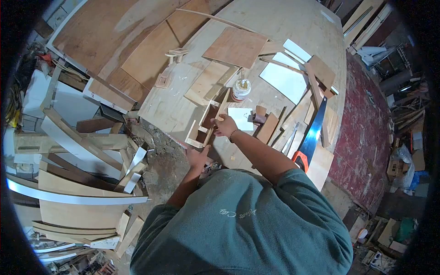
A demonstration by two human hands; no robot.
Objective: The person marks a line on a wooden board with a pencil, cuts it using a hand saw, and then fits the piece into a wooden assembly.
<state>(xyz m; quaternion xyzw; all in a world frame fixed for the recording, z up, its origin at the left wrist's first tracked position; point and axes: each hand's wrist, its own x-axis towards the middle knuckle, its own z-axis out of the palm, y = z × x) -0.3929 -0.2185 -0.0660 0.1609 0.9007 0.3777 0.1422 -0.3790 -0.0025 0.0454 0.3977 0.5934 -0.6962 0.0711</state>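
Note:
A narrow wooden frame with crosspieces [205, 120] lies at the near edge of the wooden worktable [178, 98]. My right hand [225, 126] rests against its right side, the fingers bent over the long side strip. At the near end of the frame is my left hand [197, 157], its fingers partly hidden by the wood. Just beyond my right hand stands an open glass jar [241, 88] with a stick in it. A white card [240, 118] and a dark brown roll [259, 118] lie to the right of that hand.
A handsaw [314, 129] with an orange handle lies at the right among wood strips. Beyond the jar are a brown board [236, 46] and white panels [285, 78]. Curved wood pieces [82, 137] are piled on the left, beside the table.

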